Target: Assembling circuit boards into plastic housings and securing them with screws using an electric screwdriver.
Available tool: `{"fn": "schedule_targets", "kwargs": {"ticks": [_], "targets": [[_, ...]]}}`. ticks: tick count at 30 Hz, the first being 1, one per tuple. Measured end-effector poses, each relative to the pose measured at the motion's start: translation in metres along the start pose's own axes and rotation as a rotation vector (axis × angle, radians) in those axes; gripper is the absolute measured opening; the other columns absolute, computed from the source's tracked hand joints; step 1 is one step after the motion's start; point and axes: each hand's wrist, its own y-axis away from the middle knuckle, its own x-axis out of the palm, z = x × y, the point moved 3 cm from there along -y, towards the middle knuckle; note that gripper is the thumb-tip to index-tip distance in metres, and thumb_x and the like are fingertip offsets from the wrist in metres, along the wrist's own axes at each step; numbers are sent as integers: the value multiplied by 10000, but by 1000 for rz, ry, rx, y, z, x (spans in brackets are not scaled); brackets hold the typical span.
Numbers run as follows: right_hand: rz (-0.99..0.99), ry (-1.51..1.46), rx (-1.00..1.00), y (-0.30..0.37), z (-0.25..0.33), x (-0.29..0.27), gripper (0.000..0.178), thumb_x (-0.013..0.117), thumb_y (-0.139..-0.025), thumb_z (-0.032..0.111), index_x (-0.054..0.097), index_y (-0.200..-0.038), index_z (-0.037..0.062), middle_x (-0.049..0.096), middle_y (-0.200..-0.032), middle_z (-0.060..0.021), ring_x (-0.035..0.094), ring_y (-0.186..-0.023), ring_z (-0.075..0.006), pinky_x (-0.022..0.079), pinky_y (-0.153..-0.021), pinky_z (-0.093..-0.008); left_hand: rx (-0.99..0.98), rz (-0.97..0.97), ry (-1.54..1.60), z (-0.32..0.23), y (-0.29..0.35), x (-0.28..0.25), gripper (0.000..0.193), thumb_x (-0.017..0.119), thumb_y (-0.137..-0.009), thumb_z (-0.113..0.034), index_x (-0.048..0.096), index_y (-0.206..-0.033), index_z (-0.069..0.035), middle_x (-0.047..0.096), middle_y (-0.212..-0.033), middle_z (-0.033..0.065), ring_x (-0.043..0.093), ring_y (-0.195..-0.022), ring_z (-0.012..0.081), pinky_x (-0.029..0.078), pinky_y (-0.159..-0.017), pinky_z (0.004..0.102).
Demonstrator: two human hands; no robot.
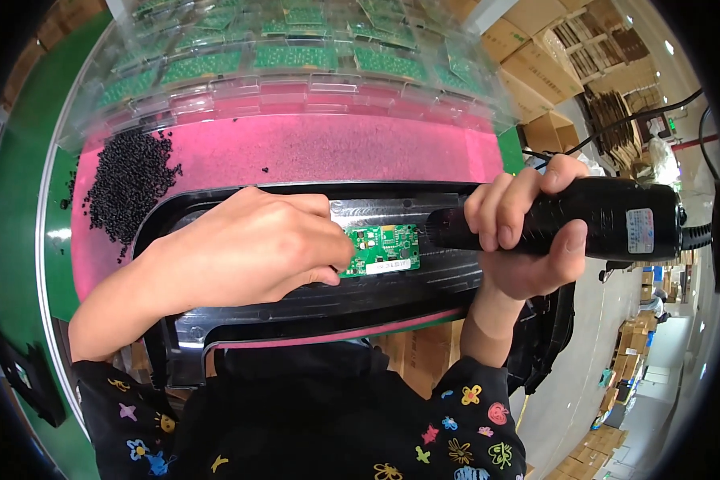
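A green circuit board (pixel 382 246) with a white label strip lies in a long black plastic housing (pixel 360 298). My left hand (pixel 276 244) reaches across the housing, its fingers curled and closed at the board's left end; the fingertips are partly hidden. My right hand (pixel 528 228) is wrapped around a black corded electric screwdriver (pixel 608 216), held nearly level with its nose pointing left. The nose is close to the board's right edge; whether it touches cannot be made out. Beneath the board's upper edge shows a shiny silvery patch (pixel 368 212) of the housing.
Loose small black screws (pixel 128 184) are heaped on the pink mat (pixel 296 152) at the left. Clear plastic trays (pixel 296 84) with several green boards stand behind. More black plastic parts (pixel 544 332) sit at right. Cardboard boxes (pixel 540 64) and a cable (pixel 632 120) are farther right.
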Motion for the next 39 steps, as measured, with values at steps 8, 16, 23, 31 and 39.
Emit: {"fn": "schedule_targets", "kwargs": {"ticks": [8,16,23,31,39], "targets": [[-30,84,42,0,-11,-1,437,520,-920,475,409,-1080,82,442,-578,-7,406,-440,-125,393,-486,-293,-25,95,-51,4,2,8,190,732,-773,-156,685,-917,-42,708,-1055,34,649,-892,217,559,-666,350],[29,78,75,-2,-18,2,360,510,-896,379,426,-1073,78,411,-562,1,372,-428,-116,365,-463,-288,-163,62,5,2,7,6,226,695,-775,-21,669,-999,-6,708,-1037,96,690,-880,285,546,-633,374],[-24,197,84,-4,-22,9,432,522,-932,377,439,-1187,39,400,-558,-9,376,-433,-120,369,-473,-297,-146,101,-22,1,8,3,180,679,-804,-39,666,-982,-11,708,-1048,106,689,-828,290,535,-606,370],[94,-302,-195,-3,28,56,459,568,-933,457,436,-1168,86,504,-642,16,463,-475,-93,405,-494,-259,-34,-179,31,7,8,0,140,747,-787,-111,691,-886,-30,728,-901,89,709,-834,278,568,-661,355],[244,-208,-253,-8,25,70,514,658,-880,447,434,-1173,90,530,-602,18,473,-435,-91,416,-446,-239,-24,-247,118,5,7,-2,102,731,-805,-87,680,-867,-24,706,-833,108,689,-759,296,550,-634,359]]}}
